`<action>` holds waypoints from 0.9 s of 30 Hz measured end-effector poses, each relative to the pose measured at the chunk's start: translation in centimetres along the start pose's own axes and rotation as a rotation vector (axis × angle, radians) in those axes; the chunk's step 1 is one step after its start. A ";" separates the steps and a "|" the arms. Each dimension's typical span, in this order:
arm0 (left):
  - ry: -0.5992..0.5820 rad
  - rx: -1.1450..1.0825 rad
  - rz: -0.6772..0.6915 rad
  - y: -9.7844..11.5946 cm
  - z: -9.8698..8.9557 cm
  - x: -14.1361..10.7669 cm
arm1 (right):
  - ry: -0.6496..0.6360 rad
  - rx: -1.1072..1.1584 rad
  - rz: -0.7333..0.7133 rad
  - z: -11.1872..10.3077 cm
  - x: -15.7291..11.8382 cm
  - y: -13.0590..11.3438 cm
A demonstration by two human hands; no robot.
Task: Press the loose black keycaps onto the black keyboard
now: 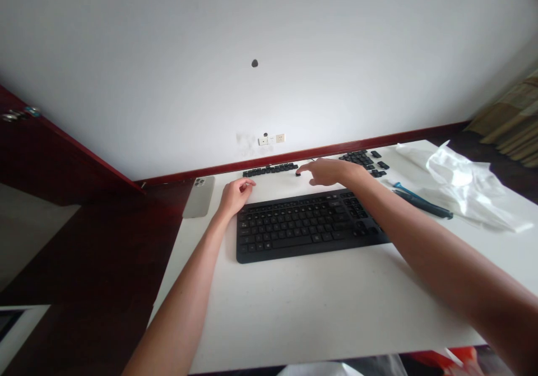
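Observation:
A black wireless-style computer keyboard (305, 226) lies on the white desk (319, 314), with some keycaps visibly absent from its top edge area hidden by my hands' angle. My left hand (236, 195) rests just beyond the keyboard's top left corner, fingers loosely curled and holding nothing. My right hand (325, 172) hovers above the keyboard's far edge. Its extended index finger reaches over a single loose black keycap (298, 174). A row of loose keycaps (269, 170) lies left of it, and a cluster of keycaps (360, 158) lies partly behind my right hand.
A phone in a pale case (199, 196) lies face down at the desk's left edge. A blue-handled tool (422, 203) and crumpled white plastic (462, 182) lie to the right. A dark red skirting strip (302, 156) and wall socket (271, 139) run behind the desk.

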State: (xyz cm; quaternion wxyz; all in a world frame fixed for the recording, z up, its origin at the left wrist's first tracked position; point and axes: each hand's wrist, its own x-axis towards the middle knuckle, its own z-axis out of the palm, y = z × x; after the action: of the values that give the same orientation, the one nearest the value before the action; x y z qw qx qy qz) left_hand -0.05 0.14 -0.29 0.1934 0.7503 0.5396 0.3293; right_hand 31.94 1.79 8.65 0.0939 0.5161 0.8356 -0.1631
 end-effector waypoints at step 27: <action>-0.006 -0.008 -0.007 0.0 0.0 0.0 | 0.241 0.040 -0.146 1.2 1.6 -0.9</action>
State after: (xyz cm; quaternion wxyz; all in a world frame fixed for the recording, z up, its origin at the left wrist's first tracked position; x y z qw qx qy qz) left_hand -0.05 0.18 -0.33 0.1991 0.7484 0.5406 0.3286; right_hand 30.39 2.31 7.19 -0.0294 0.4717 0.8727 -0.1229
